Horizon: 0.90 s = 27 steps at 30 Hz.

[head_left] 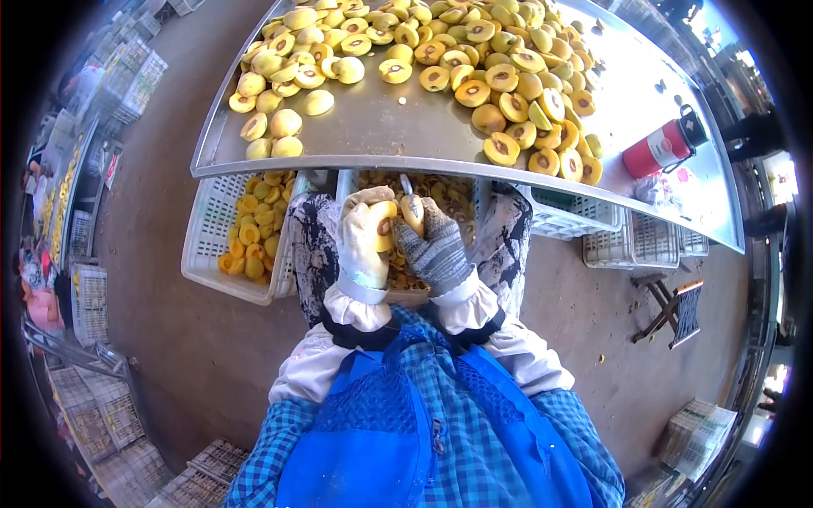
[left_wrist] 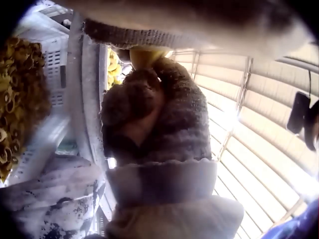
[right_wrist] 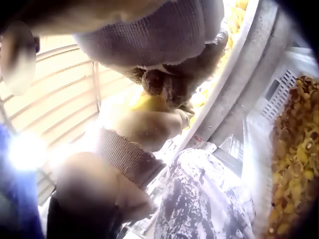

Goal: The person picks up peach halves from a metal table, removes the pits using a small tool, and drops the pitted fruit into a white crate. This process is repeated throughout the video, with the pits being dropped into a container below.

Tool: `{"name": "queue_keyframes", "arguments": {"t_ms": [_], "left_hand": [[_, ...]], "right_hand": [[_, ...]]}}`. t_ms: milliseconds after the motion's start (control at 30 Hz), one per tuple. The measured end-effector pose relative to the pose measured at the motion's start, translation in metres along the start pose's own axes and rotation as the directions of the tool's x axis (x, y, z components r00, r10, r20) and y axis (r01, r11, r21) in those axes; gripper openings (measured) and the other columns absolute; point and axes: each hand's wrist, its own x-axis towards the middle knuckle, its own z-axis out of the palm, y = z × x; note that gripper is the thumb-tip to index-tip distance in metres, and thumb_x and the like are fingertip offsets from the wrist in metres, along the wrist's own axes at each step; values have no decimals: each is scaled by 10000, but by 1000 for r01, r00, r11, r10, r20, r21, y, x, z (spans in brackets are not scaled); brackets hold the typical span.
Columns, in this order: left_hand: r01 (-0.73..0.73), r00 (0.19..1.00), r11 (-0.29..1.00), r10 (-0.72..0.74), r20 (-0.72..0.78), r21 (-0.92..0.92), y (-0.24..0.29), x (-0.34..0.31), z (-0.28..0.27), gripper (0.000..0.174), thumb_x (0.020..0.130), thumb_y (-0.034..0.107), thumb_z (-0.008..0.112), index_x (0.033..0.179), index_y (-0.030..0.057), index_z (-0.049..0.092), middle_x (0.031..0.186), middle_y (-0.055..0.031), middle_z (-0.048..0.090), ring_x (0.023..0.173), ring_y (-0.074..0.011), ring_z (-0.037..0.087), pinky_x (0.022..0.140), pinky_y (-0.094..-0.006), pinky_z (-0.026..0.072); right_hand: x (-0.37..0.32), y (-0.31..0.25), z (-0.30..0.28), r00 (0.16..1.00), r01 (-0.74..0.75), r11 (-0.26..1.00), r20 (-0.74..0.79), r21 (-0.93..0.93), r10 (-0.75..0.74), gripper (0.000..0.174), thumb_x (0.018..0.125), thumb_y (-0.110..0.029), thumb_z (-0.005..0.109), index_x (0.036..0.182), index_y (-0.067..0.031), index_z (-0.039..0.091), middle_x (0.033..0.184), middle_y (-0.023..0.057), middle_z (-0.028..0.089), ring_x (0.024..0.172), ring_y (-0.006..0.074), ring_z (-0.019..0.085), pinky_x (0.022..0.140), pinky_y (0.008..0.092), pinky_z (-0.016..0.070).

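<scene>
Left hand [head_left: 364,241], pale glove: fingers curled round a fruit half [head_left: 384,227], gap only as wide as the fruit. Right hand [head_left: 436,252], grey knit glove: fingers closed round a small tool [head_left: 412,213], tan handle, metal end pointing toward the bench [head_left: 373,127]. Hands close together, tool just beside the fruit half; contact between those two, can't tell. Wrist views dark and blurred at the fingers.

Fruit half: yellow flesh, cut face toward the right hand, brown middle; pit or hollow, can't tell. Held above the middle crate [head_left: 419,292], between the person's knees, cut fruit pieces inside, yellow to brownish.

Left crate [head_left: 203,237], white, slotted: yellow fruit pieces, by the left knee. Bench: metal, raised rim, loose fruit pile [head_left: 508,80] on it, mostly halves, many cut face up with brown centres, some rounded side up. Red bottle [head_left: 665,146], dark lid, lying tilted at the bench's right end; clear plastic bag [head_left: 665,190] next to it. Folding stool [head_left: 673,309] on the floor, off to the right.
</scene>
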Motion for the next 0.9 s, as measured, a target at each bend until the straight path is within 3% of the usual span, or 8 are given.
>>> {"name": "queue_keyframes", "arguments": {"t_ms": [33, 233, 333, 433, 633, 733, 767, 900], "left_hand": [[60, 998, 980, -53, 43, -190, -1, 0, 3, 289, 932, 275, 426, 1036, 38, 556, 887, -38, 597, 670, -92, 481, 603, -199, 400], [290, 956, 906, -260, -136, 307, 14, -1, 23, 251, 860, 146, 504, 1068, 7, 521, 943, -66, 563, 765, -112, 511, 663, -225, 439], [-329, 944, 579, 218, 247, 746, -18, -1, -5, 232, 797, 63, 549, 1025, 18, 545, 1041, -127, 547, 924, -234, 554, 756, -317, 476], [-122, 991, 865, 79, 108, 487, -32, -10, -5, 185, 876, 131, 504, 1032, 40, 545, 1075, -147, 548, 967, -280, 558, 815, -336, 465], [26, 981, 814, 92, -173, 580, -25, -8, 15, 241, 948, 231, 434, 1010, 31, 552, 927, -135, 620, 874, -256, 619, 755, -331, 486], [100, 970, 947, -24, -242, 306, -46, -3, 9, 226, 946, 214, 436, 990, 33, 564, 787, -67, 587, 715, -163, 564, 662, -293, 464], [88, 952, 978, -28, -304, 187, -53, 1, 10, 198, 923, 185, 460, 972, 30, 573, 759, -30, 558, 663, -120, 511, 612, -269, 438], [66, 974, 967, -116, -194, -246, -68, 8, -11, 75, 864, 102, 510, 869, 61, 573, 755, -4, 552, 693, -102, 525, 579, -218, 432]], "right_hand": [[1, 2, -1, 1000, 16, 1000, -4, 9, -16, 272, 793, -181, 640, 984, -14, 541, 779, 199, 601, 711, 383, 604, 578, 381, 483], [-6, 9, -10, 998, 34, 996, -59, -80, -38, 216, 788, -164, 619, 952, -31, 570, 748, 171, 595, 674, 323, 610, 579, 367, 483], [-15, 38, -8, 997, 25, 998, -79, 57, -21, 241, 797, -195, 610, 962, -20, 604, 817, 121, 638, 710, 251, 617, 640, 341, 510], [-14, 47, -15, 945, -323, 835, 98, 445, 313, 290, 796, -206, 631, 967, 26, 593, 855, 75, 633, 744, 170, 598, 668, 287, 502], [-7, 58, 0, 987, 150, 985, -48, -91, -154, 235, 791, -175, 669, 908, -5, 557, 765, 82, 588, 710, 197, 578, 652, 305, 464], [-12, 83, 3, 998, 65, 979, -40, 194, -58, 181, 812, -118, 636, 906, 14, 558, 787, 123, 608, 715, 248, 597, 666, 310, 475], [-14, 45, 8, 987, 87, 988, -122, -131, -103, 133, 821, -76, 608, 901, 21, 561, 792, 124, 608, 701, 232, 590, 690, 310, 481], [-16, 23, 5, 957, 266, 938, -59, -221, -285, 182, 907, -150, 506, 801, -4, 532, 678, 60, 523, 610, 146, 498, 591, 247, 427]]}}
